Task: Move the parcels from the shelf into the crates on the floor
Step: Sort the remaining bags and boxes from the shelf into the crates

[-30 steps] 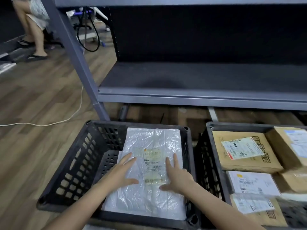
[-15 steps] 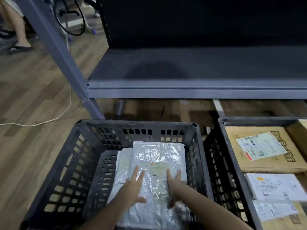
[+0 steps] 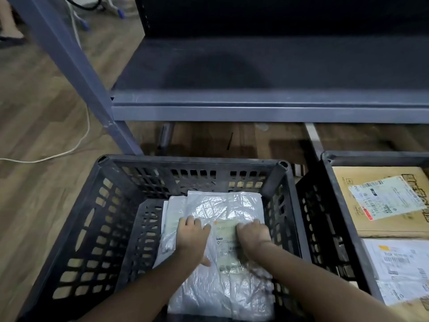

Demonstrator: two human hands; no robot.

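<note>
A white plastic-bag parcel (image 3: 222, 210) with a pale label lies flat in the black left crate (image 3: 92, 228), on top of another white bag (image 3: 169, 228). Both my hands reach down into that crate. My left hand (image 3: 191, 238) rests on the bag left of the label, thumb spread. Right of the label, my right hand (image 3: 253, 235) rests on the same bag. The fingers of both point down onto the plastic and look foreshortened. The grey shelf (image 3: 267, 110) above the crates shows no parcels on the level in view.
A second black crate (image 3: 329, 205) stands close on the right, holding a cardboard box (image 3: 380, 205) and white labelled parcels (image 3: 399, 259). A grey shelf post (image 3: 76, 73) slants down to the left crate's far corner. A white cable (image 3: 76, 145) lies on the wooden floor.
The parcel has gone from near the crate's rim down to the bottom, with both hands following it down. My view has tilted lower and closer to the crate.
</note>
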